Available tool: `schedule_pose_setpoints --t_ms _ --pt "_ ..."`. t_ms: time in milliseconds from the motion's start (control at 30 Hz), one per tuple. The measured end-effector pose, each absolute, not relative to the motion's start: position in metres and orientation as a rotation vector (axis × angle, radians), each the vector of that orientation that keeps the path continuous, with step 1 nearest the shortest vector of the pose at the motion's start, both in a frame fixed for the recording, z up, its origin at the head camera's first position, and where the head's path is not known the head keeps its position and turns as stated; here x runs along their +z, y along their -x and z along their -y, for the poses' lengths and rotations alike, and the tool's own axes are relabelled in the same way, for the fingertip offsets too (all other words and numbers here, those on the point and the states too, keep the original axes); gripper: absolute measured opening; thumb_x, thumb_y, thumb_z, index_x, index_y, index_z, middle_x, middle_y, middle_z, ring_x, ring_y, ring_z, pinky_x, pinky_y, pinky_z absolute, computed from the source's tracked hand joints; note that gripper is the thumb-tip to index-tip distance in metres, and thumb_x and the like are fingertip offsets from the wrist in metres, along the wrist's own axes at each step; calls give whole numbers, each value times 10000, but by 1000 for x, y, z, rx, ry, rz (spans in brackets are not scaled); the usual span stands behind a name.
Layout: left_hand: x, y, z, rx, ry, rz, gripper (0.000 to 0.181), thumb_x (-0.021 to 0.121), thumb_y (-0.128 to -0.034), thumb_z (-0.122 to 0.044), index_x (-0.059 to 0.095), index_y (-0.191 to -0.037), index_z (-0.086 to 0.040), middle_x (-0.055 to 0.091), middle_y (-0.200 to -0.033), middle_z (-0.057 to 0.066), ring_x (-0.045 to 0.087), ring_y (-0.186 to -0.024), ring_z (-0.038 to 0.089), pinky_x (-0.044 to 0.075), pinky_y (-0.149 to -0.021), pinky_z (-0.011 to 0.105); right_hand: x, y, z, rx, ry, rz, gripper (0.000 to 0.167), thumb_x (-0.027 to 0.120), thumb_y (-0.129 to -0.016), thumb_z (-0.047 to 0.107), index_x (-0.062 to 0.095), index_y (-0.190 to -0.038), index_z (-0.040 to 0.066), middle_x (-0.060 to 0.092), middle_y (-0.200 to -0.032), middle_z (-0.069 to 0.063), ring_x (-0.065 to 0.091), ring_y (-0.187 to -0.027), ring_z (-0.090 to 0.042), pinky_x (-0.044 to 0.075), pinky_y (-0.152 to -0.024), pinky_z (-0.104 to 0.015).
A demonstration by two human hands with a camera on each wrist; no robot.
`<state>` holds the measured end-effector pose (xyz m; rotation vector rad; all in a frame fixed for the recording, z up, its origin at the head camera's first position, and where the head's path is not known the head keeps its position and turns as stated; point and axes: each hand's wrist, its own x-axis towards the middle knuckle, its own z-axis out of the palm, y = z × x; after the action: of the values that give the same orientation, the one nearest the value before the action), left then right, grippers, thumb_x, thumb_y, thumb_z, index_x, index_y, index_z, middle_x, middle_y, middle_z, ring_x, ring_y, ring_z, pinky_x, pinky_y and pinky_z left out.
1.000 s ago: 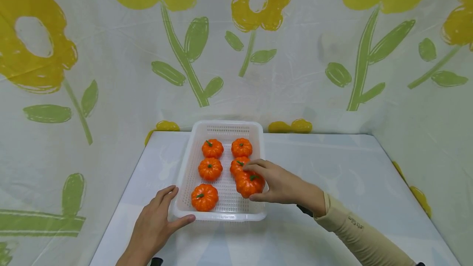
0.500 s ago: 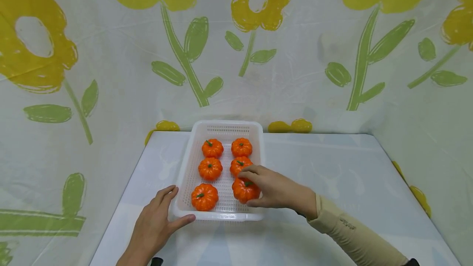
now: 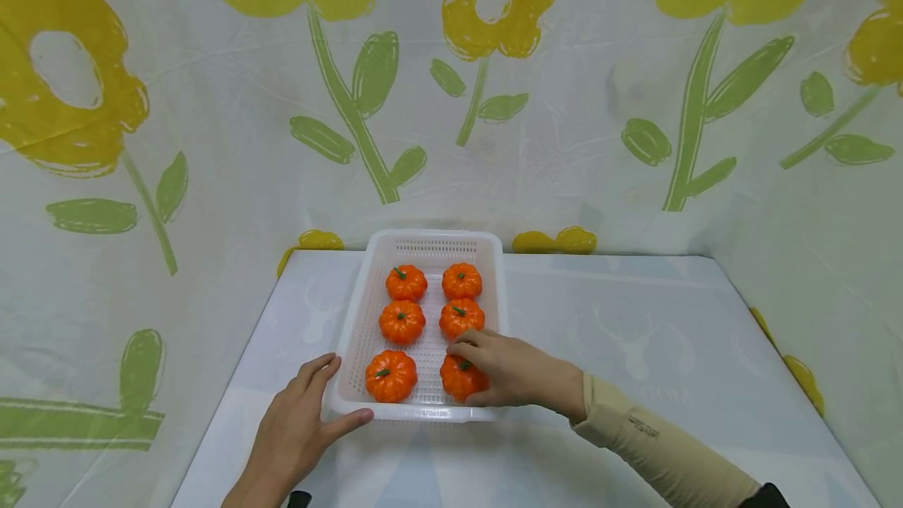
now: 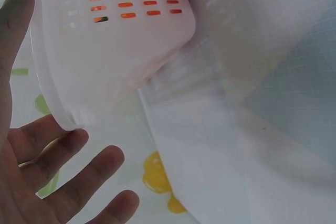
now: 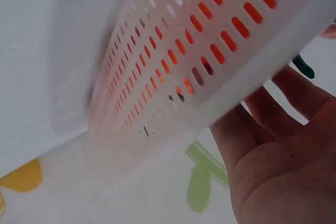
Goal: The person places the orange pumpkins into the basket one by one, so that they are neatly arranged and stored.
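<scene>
A white plastic basket (image 3: pixel 395 412) with slotted walls stands on the table. Inside it, small orange pumpkins with green stems form two columns. At the basket's near right, my right hand (image 3: pixel 513 371) grips one pumpkin (image 3: pixel 457 379) from its right side, thumb in front and fingers behind. In the right wrist view that hand (image 5: pixel 286 150) reaches over the rim, and the wall hides its fingertips. My left hand (image 3: pixel 291 422) is at the near left corner, its thumb by the front rim. Seen from the left wrist, its fairly straight, spread fingers (image 4: pixel 100 169) touch the basket rim.
Left of the held pumpkin lies another pumpkin (image 3: pixel 391 376) at the front of the basket. Behind are several more, the nearest being a pumpkin (image 3: pixel 460 317) just beyond my right fingers. The pale table (image 3: pixel 635 320) extends right, and a flower-printed cloth (image 3: pixel 564 116) hangs behind.
My right hand has moved the pumpkin toward the front and slightly left, down into the near right part of the basket. My left hand and the basket have stayed put.
</scene>
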<state>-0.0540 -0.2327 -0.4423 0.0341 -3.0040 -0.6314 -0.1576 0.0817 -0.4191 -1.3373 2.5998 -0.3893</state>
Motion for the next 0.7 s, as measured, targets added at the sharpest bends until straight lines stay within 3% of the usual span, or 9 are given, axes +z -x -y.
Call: schedule_pose_setpoints --t_ms 467,700 --pt "-441 54 232 -638 -34 3006 1149 614 -683 -874 529 -1446 -20 495 -1471 141 593 -1156 382 517 -956 597 -431 163 -73 -271 1318 -2617 648 835 -835 423 601 -1370 144 586 -1323 -35 597 -1149 -200 539 -981 -323" --pt "-442 54 233 -630 -19 2991 1153 594 -684 -886 538 -1437 -15 505 -1464 129 602 -1148 376 521 -951 587 -440 166 -70 -168 1346 -2644 675 812 -837 488 597 -1386 158 594 -1333 -35 600 -1180 -223 483 -1060 -397"
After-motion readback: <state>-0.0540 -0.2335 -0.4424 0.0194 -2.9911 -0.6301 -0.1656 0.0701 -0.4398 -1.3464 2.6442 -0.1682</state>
